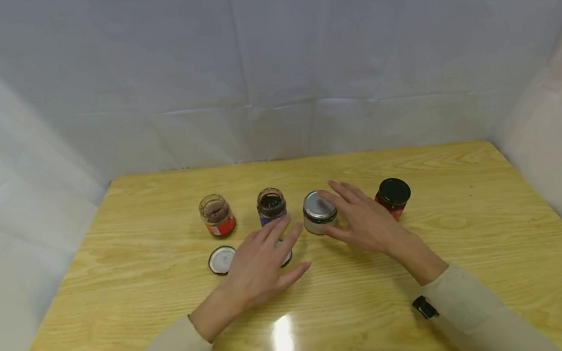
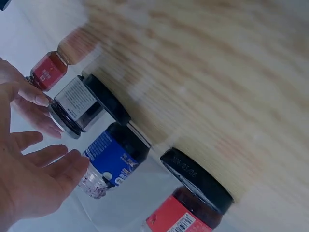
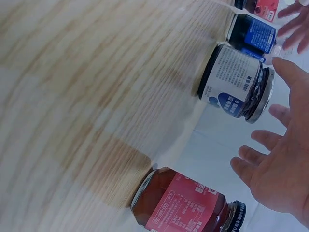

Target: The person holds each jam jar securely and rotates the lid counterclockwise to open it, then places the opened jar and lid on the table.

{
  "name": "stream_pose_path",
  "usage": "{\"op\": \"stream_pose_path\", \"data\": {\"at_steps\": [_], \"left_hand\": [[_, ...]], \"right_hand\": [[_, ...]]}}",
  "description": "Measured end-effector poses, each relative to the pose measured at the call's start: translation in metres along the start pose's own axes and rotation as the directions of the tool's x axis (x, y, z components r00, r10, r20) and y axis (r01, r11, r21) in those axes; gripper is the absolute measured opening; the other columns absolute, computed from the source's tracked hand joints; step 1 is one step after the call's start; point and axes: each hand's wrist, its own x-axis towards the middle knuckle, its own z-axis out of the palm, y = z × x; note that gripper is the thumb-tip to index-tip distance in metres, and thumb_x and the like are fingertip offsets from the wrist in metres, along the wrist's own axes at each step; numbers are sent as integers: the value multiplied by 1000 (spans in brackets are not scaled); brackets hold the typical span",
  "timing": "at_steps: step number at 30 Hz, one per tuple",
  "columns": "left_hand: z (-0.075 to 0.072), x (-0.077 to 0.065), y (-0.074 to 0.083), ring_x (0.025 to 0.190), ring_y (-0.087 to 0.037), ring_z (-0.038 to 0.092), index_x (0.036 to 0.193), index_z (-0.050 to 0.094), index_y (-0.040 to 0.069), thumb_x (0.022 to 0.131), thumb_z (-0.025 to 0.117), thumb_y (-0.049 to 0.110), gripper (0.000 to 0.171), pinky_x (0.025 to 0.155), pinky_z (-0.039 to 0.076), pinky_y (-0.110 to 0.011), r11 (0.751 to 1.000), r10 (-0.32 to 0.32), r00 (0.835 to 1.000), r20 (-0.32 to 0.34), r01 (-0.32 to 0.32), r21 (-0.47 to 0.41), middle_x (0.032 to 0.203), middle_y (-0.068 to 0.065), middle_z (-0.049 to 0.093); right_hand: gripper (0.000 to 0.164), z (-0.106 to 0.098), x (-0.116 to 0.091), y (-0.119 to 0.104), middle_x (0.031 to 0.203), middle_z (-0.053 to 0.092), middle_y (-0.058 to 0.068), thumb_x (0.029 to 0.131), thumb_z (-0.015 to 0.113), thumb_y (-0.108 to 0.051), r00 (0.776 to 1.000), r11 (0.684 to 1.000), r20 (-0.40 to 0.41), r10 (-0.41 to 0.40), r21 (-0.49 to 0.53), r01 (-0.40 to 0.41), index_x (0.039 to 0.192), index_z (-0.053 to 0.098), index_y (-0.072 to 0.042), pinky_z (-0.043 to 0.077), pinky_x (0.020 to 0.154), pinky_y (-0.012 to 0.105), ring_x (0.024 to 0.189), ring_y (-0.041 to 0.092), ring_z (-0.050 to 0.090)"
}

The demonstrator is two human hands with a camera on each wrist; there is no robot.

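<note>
On my head feed, four jars stand in a row across the wooden counter (image 1: pixel 464 209), before a pale sheet (image 1: pixel 276 59). From the left I count an open red-labelled jar (image 1: pixel 220 225), an open blue-labelled jar (image 1: pixel 270 204), a silver-lidded jar (image 1: pixel 320 225) and a dark-lidded jar (image 1: pixel 394 192). A loose lid (image 1: pixel 222 260) lies in front of the first, pale inside up; a second lid (image 1: pixel 287 257) shows partly from beneath the left hand (image 1: pixel 258 264), whose fingers are spread. The right hand (image 1: pixel 365 224) is at the silver-lidded jar, fingers spread, thumb on the near side; I cannot tell whether they touch it.

My left wrist feed, steeply tilted, gives me the left hand's fingers loosely extended near the blue-labelled jar, with both loose lids between the jars and the camera.

On my right wrist feed, the right hand's fingers are parted around the silver lid's level. The silver-lidded jar stands on the counter, its pale label visible; the dark-lidded jar, closed, stands well apart from it.
</note>
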Motion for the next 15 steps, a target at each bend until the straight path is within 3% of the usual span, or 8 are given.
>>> {"op": "stream_pose_path", "data": {"at_steps": [5,9,15], "left_hand": [[1,5,5,122,-29,48,140,47,8,89,59,51,67,87,49,-46,1000,-12,1000,-17,12,-28,137,-15,49],[3,10,10,124,-28,46,142,42,4,91,57,49,70,91,47,-45,992,-58,998,22,60,-107,138,-16,48],[7,20,15,129,-30,41,145,33,-1,93,56,46,73,105,34,-42,939,-195,975,108,217,-268,142,-18,42]], "right_hand": [[70,-1,-2,1,153,27,15,91,55,-54,1000,998,14,21,-54,-21,148,36,-20,34,101,57,137,38,27],[71,-4,-4,1,153,27,15,90,55,-56,1000,994,7,27,-102,-27,148,35,-20,28,105,56,138,37,24],[73,-7,-6,1,154,25,14,89,52,-60,999,982,8,33,-185,-31,149,35,-20,16,110,54,140,36,20]]}}
